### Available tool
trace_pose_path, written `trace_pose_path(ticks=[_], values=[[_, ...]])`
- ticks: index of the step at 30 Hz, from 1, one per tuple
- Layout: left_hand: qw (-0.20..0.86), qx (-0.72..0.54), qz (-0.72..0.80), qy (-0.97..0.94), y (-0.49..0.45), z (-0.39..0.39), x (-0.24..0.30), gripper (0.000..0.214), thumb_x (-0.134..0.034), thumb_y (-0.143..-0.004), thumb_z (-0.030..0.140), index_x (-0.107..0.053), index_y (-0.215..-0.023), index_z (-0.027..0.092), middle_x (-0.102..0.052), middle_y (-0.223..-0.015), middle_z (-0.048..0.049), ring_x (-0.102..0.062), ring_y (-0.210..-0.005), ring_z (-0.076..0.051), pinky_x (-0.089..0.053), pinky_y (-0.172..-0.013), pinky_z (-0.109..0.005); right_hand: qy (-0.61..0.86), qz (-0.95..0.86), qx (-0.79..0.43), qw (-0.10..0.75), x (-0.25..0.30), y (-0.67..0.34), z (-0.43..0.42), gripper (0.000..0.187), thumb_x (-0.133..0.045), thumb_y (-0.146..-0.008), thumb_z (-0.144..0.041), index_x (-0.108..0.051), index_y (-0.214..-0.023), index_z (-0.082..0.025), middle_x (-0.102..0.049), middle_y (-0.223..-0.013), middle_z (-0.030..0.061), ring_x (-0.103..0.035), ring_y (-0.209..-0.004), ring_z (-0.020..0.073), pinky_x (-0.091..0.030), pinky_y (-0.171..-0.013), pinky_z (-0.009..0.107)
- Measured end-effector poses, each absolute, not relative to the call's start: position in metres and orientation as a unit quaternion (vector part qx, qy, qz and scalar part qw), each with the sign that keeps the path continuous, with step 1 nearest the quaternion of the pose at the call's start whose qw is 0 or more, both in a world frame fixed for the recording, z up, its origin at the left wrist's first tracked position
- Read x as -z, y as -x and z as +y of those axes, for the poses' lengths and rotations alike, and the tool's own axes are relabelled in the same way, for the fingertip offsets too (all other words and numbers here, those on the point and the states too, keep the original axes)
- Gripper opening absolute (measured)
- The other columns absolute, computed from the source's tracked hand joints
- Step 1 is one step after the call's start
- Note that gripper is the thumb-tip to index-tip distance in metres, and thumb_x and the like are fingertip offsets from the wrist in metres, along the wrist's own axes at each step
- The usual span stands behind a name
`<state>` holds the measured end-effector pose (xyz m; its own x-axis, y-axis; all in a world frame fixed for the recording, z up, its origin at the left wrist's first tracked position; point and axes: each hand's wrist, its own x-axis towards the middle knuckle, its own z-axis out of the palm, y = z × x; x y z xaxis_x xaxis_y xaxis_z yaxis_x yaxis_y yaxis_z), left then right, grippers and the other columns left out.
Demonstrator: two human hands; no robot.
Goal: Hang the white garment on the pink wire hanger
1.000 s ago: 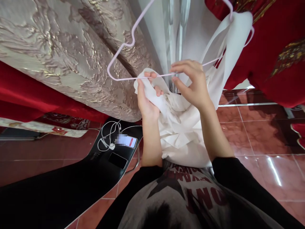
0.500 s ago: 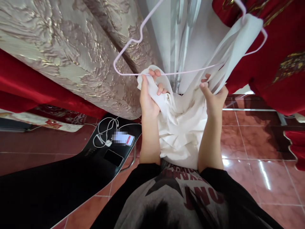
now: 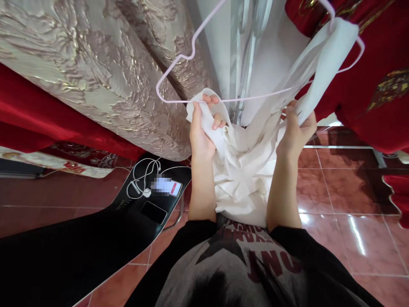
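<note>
A white garment (image 3: 243,175) hangs bunched between my forearms. Part of it is draped over the right shoulder of a pale pink clothes hanger (image 3: 175,64). My left hand (image 3: 206,123) is closed on the garment's edge, thumb in front and fingers behind, right at the hanger's lower bar. On the other side, my right hand (image 3: 297,128) grips the cloth below the draped part, its fingertips partly hidden by the fabric. The hanger's top lies outside the view.
Gold-embossed fabric (image 3: 96,72) hangs at left and red garments (image 3: 380,85) at right. A black chair (image 3: 79,247) bears a lit phone (image 3: 172,186), a dark phone (image 3: 154,212) and a white cable (image 3: 134,187). Red floor tiles (image 3: 348,238) lie below.
My right hand has shifted right and slightly up along the cloth, and its fingers have turned inward. My left hand keeps its hold. The hanger appears slightly farther right.
</note>
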<state>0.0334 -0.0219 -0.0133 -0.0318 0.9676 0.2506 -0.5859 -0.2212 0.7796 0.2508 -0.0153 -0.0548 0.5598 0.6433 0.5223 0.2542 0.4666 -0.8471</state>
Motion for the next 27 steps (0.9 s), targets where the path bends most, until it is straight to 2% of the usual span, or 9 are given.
trace_pose_path(ticks=[3, 7, 11, 13, 15, 17, 19, 23, 27], values=[[0.572, -0.675, 0.261, -0.386, -0.033, -0.021, 0.015, 0.05, -0.076, -0.07, 0.074, -0.061, -0.091, 0.032, -0.062, -0.108, -0.002, -0.029, -0.047, -0.009, -0.034, -0.051, -0.036, 0.484, -0.471, -0.122, 0.727, 0.05, -0.252, -0.02, 0.035, -0.062, -0.089, -0.046, -0.06, -0.112, -0.02, -0.061, -0.098, 0.0029, -0.065, -0.085, 0.0132, -0.058, -0.079, 0.035], [0.562, -0.693, 0.268, -0.364, -0.034, -0.018, 0.018, 0.063, -0.078, -0.063, 0.081, -0.059, -0.095, 0.029, -0.063, -0.105, 0.0005, -0.023, -0.05, -0.008, -0.031, -0.051, -0.031, 0.487, -0.459, -0.125, 0.732, 0.035, -0.251, -0.031, 0.036, -0.075, -0.079, -0.048, -0.067, -0.098, -0.018, -0.062, -0.087, 0.0029, -0.064, -0.081, 0.0146, -0.057, -0.078, 0.035], [0.587, -0.699, 0.21, -0.351, -0.032, -0.018, 0.018, 0.054, -0.08, -0.073, 0.071, -0.058, -0.094, 0.027, -0.059, -0.101, 0.0013, -0.019, -0.05, -0.008, -0.029, -0.052, -0.03, 0.504, -0.464, -0.109, 0.721, 0.025, -0.247, -0.038, 0.038, -0.072, -0.081, -0.053, -0.063, -0.088, -0.017, -0.055, -0.078, 0.0017, -0.057, -0.073, 0.0118, -0.053, -0.073, 0.033], [0.599, -0.702, 0.187, -0.338, -0.031, -0.02, 0.014, 0.041, -0.073, -0.085, 0.063, -0.059, -0.092, 0.026, -0.058, -0.098, 0.0012, -0.019, -0.049, -0.008, -0.029, -0.05, -0.029, 0.505, -0.458, -0.107, 0.724, 0.022, -0.247, -0.038, 0.04, -0.072, -0.08, -0.053, -0.058, -0.084, -0.016, -0.049, -0.075, 0.0008, -0.053, -0.071, 0.0108, -0.051, -0.072, 0.031], [0.611, -0.699, 0.184, -0.324, -0.03, -0.025, 0.009, 0.029, -0.058, -0.1, 0.052, -0.059, -0.092, 0.024, -0.058, -0.098, 0.0005, -0.02, -0.047, -0.008, -0.031, -0.049, -0.027, 0.502, -0.444, -0.127, 0.731, 0.017, -0.247, -0.037, 0.042, -0.073, -0.079, -0.053, -0.053, -0.078, -0.016, -0.042, -0.07, -0.0004, -0.047, -0.066, 0.0086, -0.047, -0.067, 0.028], [0.619, -0.695, 0.189, -0.313, -0.031, -0.03, 0.004, 0.029, -0.043, -0.108, 0.041, -0.058, -0.093, 0.022, -0.059, -0.099, -0.0007, -0.022, -0.046, -0.008, -0.034, -0.05, -0.024, 0.489, -0.429, -0.16, 0.742, 0.011, -0.248, -0.035, 0.046, -0.073, -0.078, -0.053, -0.047, -0.072, -0.016, -0.037, -0.066, -0.0017, -0.04, -0.061, 0.0062, -0.041, -0.061, 0.024], [0.626, -0.694, 0.184, -0.304, -0.033, -0.034, 0.0, 0.034, -0.033, -0.11, 0.035, -0.059, -0.094, 0.02, -0.06, -0.1, -0.002, -0.025, -0.046, -0.007, -0.037, -0.051, -0.022, 0.478, -0.432, -0.19, 0.741, 0.002, -0.25, -0.033, 0.045, -0.072, -0.079, -0.048, -0.044, -0.066, -0.015, -0.036, -0.063, -0.0021, -0.038, -0.059, 0.0052, -0.038, -0.059, 0.022], [0.644, -0.69, 0.165, -0.286, -0.036, -0.036, -0.002, 0.044, -0.025, -0.111, 0.031, -0.063, -0.091, 0.02, -0.061, -0.098, -0.0029, -0.029, -0.044, -0.007, -0.039, -0.049, -0.021, 0.463, -0.459, -0.226, 0.724, -0.019, -0.254, -0.03, 0.026, -0.065, -0.079, -0.031, -0.055, -0.064, -0.012, -0.049, -0.065, 0.0007, -0.047, -0.061, 0.006, -0.038, -0.06, 0.022], [0.646, -0.692, 0.187, -0.263, -0.038, -0.033, -0.002, 0.045, -0.024, -0.11, 0.03, -0.062, -0.089, 0.02, -0.062, -0.097, -0.0028, -0.028, -0.042, -0.007, -0.039, -0.046, -0.021, 0.443, -0.481, -0.242, 0.717, -0.048, -0.261, -0.031, 0.022, -0.058, -0.079, -0.025, -0.057, -0.061, -0.012, -0.05, -0.057, 0.002, -0.046, -0.05, 0.0082, -0.033, -0.051, 0.024]])
